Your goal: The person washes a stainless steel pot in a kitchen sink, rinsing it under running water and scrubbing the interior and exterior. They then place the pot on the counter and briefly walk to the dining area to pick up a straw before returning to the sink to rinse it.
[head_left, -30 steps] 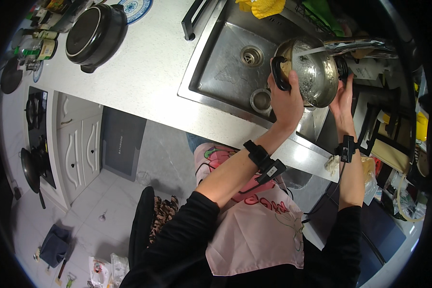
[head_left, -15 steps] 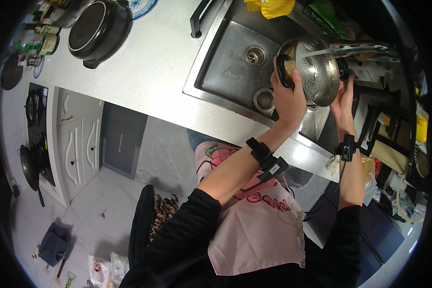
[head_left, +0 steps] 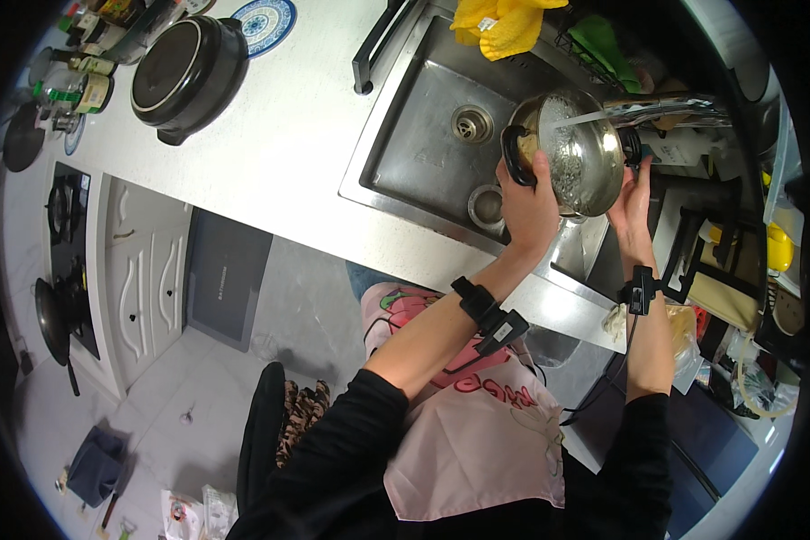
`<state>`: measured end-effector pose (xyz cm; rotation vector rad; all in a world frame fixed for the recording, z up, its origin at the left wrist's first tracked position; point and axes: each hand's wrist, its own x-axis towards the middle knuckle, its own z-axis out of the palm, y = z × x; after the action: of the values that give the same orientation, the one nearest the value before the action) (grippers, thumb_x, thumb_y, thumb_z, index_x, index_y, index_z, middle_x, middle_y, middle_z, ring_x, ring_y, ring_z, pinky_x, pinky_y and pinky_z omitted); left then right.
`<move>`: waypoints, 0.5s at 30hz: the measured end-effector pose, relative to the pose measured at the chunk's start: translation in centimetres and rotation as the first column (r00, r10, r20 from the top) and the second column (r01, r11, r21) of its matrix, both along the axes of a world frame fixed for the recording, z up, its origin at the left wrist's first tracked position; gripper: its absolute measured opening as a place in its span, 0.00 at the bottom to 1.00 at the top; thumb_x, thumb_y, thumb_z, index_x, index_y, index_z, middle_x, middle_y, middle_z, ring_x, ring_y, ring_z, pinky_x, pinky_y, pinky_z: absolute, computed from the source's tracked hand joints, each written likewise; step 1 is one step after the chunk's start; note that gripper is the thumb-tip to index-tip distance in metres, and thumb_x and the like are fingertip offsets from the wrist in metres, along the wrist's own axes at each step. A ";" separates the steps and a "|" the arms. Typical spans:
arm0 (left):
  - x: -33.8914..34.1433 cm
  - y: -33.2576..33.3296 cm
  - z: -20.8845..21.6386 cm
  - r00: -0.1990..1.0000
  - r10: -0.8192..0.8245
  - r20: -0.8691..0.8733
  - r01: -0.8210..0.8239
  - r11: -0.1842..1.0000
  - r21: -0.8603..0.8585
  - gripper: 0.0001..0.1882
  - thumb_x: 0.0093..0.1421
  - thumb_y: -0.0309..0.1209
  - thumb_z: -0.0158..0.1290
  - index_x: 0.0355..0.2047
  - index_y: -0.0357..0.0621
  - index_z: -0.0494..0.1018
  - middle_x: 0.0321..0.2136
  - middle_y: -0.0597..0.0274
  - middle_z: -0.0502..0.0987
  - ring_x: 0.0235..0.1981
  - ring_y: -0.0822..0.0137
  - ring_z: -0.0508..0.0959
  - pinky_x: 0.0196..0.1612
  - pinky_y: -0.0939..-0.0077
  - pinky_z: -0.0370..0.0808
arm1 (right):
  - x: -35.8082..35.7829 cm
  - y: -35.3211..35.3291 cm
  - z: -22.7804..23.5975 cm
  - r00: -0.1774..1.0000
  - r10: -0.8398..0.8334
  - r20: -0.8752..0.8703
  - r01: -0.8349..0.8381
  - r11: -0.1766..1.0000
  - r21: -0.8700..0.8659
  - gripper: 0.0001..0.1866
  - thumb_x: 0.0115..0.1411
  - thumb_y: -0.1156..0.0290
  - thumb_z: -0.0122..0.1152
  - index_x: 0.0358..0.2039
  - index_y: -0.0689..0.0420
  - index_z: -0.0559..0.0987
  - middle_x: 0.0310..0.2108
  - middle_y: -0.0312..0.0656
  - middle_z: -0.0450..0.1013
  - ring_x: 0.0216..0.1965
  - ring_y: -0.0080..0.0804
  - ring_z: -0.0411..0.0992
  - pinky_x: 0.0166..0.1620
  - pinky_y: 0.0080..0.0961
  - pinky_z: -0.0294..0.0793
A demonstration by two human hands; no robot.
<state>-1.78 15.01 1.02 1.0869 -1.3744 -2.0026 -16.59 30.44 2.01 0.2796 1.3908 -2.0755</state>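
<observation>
Over the right part of the sink (head_left: 414, 126) I hold a shiny steel pot (head_left: 574, 171) by its two black side handles. My left hand (head_left: 528, 209) is closed on the left handle (head_left: 516, 155), thumb along the rim. At the opposite handle (head_left: 633, 147), my right hand (head_left: 633, 202) grips from below, its fingers partly hidden. A stream of water runs from the faucet (head_left: 666, 114) into the pot, and the water inside is rippled and bubbly.
A drain (head_left: 472, 125) and a small round metal cup (head_left: 487, 207) lie in the sink. Yellow cloth (head_left: 499, 27) hangs at the sink's far edge. A dark upturned pot (head_left: 189, 74) and a patterned blue plate (head_left: 265, 25) sit on the counter. A black rack (head_left: 715, 256) stands at right.
The view has shifted a little, so the whole scene sits slightly differently. Both hands keep their hold on the pot, and the water still runs into it.
</observation>
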 end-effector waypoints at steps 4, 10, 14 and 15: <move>0.0 0.1 0.2 1.000 -0.027 0.007 0.027 0.999 0.029 0.33 0.71 0.50 0.43 0.65 0.34 0.59 0.57 0.41 0.69 0.57 0.48 0.71 0.60 0.60 0.66 | 0.0 0.1 -0.1 1.000 -0.012 -0.021 0.012 1.000 -0.009 0.42 0.70 0.35 0.33 0.65 0.61 0.65 0.63 0.43 0.68 0.62 0.35 0.66 0.66 0.35 0.60; -0.3 0.0 -0.1 1.000 0.007 -0.001 -0.007 0.999 0.040 0.37 0.68 0.55 0.47 0.61 0.31 0.60 0.50 0.42 0.74 0.49 0.48 0.78 0.52 0.61 0.72 | 0.1 0.2 0.0 1.000 0.022 -0.012 -0.022 0.999 -0.032 0.42 0.70 0.35 0.33 0.67 0.61 0.62 0.65 0.42 0.66 0.64 0.35 0.64 0.67 0.35 0.58; -0.1 -0.2 -0.4 0.998 -0.010 -0.066 0.019 0.991 0.136 0.36 0.69 0.55 0.47 0.60 0.32 0.61 0.51 0.45 0.74 0.48 0.54 0.78 0.53 0.64 0.72 | 0.1 0.9 -0.2 0.999 0.027 -0.032 -0.028 0.999 -0.029 0.42 0.70 0.35 0.33 0.66 0.61 0.64 0.63 0.42 0.68 0.63 0.34 0.65 0.67 0.34 0.59; -0.1 -0.2 -0.4 0.999 -0.030 -0.030 0.035 0.983 0.178 0.37 0.69 0.55 0.47 0.61 0.32 0.60 0.51 0.45 0.74 0.49 0.54 0.77 0.54 0.64 0.71 | 0.1 1.1 -0.4 0.997 0.057 -0.042 -0.060 0.996 -0.066 0.42 0.70 0.35 0.33 0.66 0.62 0.64 0.62 0.42 0.68 0.63 0.34 0.65 0.66 0.34 0.60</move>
<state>-1.87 14.82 0.59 1.1156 -1.2248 -2.1910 -16.53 31.53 1.59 0.1678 1.3332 -2.0855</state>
